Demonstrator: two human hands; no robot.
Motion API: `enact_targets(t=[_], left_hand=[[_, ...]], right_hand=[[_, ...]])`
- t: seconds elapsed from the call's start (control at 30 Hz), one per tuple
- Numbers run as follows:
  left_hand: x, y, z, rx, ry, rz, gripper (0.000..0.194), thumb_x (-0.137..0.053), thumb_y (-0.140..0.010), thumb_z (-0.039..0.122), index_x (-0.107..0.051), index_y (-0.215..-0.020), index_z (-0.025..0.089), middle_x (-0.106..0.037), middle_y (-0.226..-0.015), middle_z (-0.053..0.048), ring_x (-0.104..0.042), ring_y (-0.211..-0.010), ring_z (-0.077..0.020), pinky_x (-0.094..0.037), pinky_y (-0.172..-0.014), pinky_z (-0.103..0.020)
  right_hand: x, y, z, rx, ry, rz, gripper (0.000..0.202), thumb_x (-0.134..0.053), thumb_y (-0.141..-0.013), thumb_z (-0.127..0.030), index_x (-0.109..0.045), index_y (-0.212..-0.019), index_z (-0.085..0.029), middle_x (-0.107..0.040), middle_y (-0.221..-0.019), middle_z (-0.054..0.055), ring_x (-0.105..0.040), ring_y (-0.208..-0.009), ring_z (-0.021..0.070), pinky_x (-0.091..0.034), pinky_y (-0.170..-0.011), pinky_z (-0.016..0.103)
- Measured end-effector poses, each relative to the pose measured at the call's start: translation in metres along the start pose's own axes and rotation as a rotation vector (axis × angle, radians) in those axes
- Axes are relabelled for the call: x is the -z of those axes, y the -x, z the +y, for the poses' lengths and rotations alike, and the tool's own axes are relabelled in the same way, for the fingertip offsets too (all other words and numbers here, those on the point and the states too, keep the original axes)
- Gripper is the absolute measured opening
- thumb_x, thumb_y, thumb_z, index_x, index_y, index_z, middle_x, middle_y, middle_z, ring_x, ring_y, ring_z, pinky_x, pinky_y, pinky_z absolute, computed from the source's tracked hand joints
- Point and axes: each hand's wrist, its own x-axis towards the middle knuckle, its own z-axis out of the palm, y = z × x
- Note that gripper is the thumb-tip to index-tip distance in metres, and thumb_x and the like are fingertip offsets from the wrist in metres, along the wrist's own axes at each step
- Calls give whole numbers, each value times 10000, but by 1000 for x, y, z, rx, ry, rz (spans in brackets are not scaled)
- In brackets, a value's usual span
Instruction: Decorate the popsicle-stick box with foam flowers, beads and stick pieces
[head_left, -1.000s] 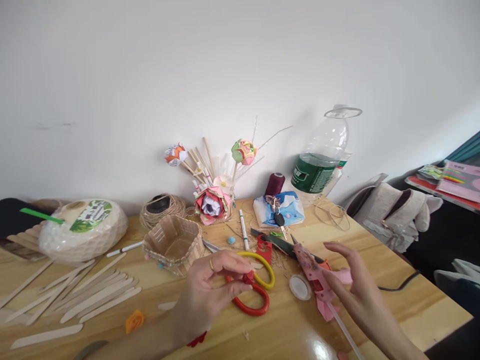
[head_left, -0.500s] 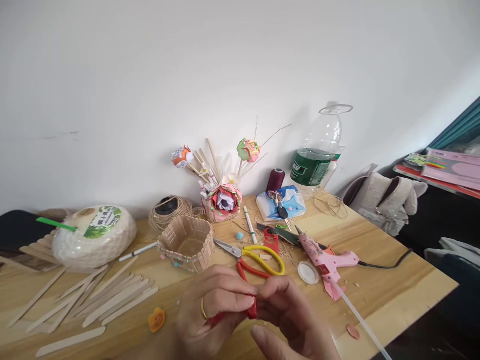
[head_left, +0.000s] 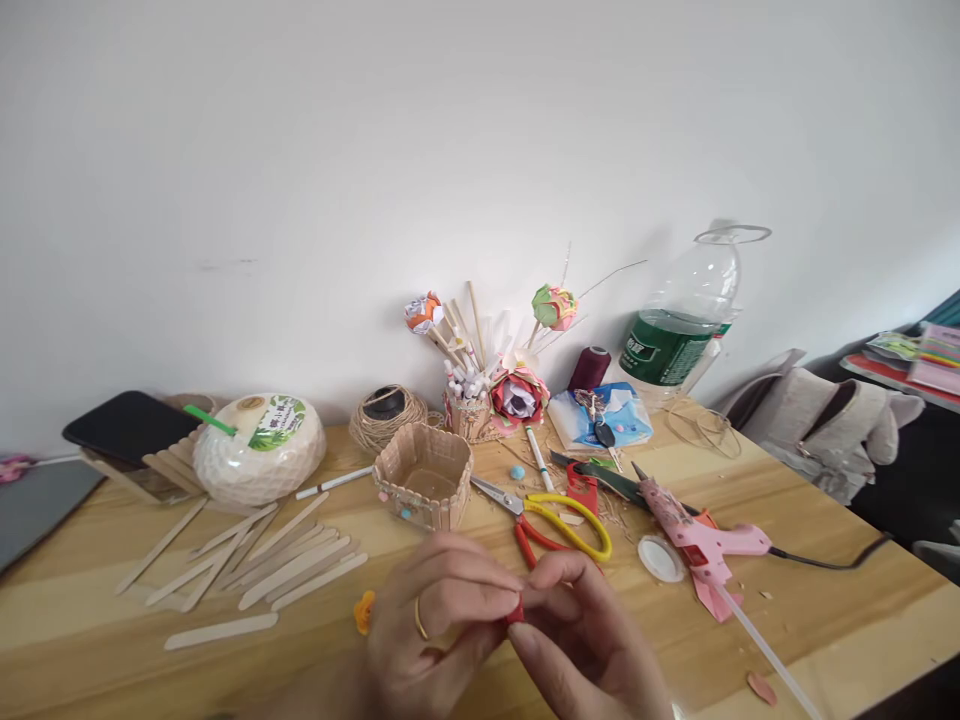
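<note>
Both hands meet over the bench (head_left: pixel 600 640), pinching a small red piece (head_left: pixel 515 610)!
Left hand (head_left: pixel 442 620) and right hand (head_left: pixel 592 640) grip it between fingertips, just in front of the red-and-yellow scissors (head_left: pixel 555 520); the pink glue gun (head_left: pixel 694 540) lies to the right.

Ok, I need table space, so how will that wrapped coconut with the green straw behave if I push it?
The wrapped coconut looks slippery under its shiny film. Its rounded sides suggest it could rock, though its underside is hidden. The green straw sticks out at a slant, so it might bend if bumped.
</note>
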Motion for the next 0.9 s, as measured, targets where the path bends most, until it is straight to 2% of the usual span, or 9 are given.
enact_targets(t=[0.13, 0.2, 0.27, 0.37, 0.43, 0.5, 0.6, 0.8, 0.9], left_hand=[[0, 6, -2, 133, 151, 12, 155, -599, -800, 140, -614, -952, 168, -682, -761, -54, -614, -721, -154, -507, -676, -280], [1, 11, -4, 277, 234, 5, 163, -634, -777, 157, -641, -937, 191, -681, -756, -38, -601, -727, -153, -494, -687, -273], [2, 15, -6, 519, 329, 36, 146, -682, -737, 184, -678, -880, 214, -674, -760, -21, -593, -744, -151, -485, -692, -257], [4, 19, -9, 923, 533, 85, 139, -735, -681, 256, -712, -815, 224, -681, -761, -7, -603, -723, -142, -482, -666, -236], [3, 20, -11, 1092, 652, 115, 160, -744, -666, 296, -722, -806, 221, -701, -759, -7, -612, -700, -134, -481, -661, -230], [2, 21, -12, 1164, 709, 143, 162, -741, -669, 316, -729, -797, 218, -714, -757, -5, -615, -698, -125, -475, -682, -225], [2, 22, -11, 1191, 766, 135, 160, -726, -686, 333, -739, -802, 223, -720, -770, -5, -616, -733, -124, -464, -714, -224], [2, 19, -3, 1188, 815, 82, 178, -687, -730, 335, -737, -871, 239, -725, -875, -26, -617, -825, -145, -452, -744, -235], [3, 15, 0, 1227, 788, 105, 236, -703, -713, 323, -715, -927, 225, -719, -900, -36, -612, -863, -160, -452, -774, -255]], right_hand=[[5, -6, -5, 13, 107, -73, 413, -703, -673, -495, -491, -933, -255, -697, -806, 17, -667, -785, 193, -519, -735, 316], [10, -7, -7, 70, 203, -95, 488, -730, -637, -495, -500, -993, -254, -696, -806, 26, -674, -764, 208, -536, -716, 331], [15, -7, -8, 172, 316, -102, 475, -726, -663, -458, -512, -1034, -252, -689, -788, 25, -671, -724, 200, -549, -681, 319], [21, -8, -7, 370, 515, -35, 291, -638, -787, -328, -537, -1052, -261, -657, -747, 6, -649, -678, 162, -548, -616, 259], [22, -9, -7, 504, 652, 28, 220, -589, -824, -240, -551, -1038, -274, -635, -761, -2, -629, -680, 139, -540, -600, 223], [23, -11, -7, 620, 777, 49, 250, -585, -817, -189, -555, -1049, -276, -628, -827, 7, -617, -737, 140, -539, -618, 209], [22, -14, -4, 724, 921, 21, 314, -596, -803, -162, -549, -1100, -252, -620, -929, 38, -607, -848, 159, -542, -665, 216], [20, -18, 5, 789, 1003, 67, 273, -587, -819, -160, -552, -1084, -215, -605, -900, 46, -608, -849, 162, -533, -736, 265], [17, -21, 6, 810, 1008, 78, 230, -569, -826, -142, -563, -1044, -214, -615, -873, 41, -618, -847, 165, -528, -740, 277]])
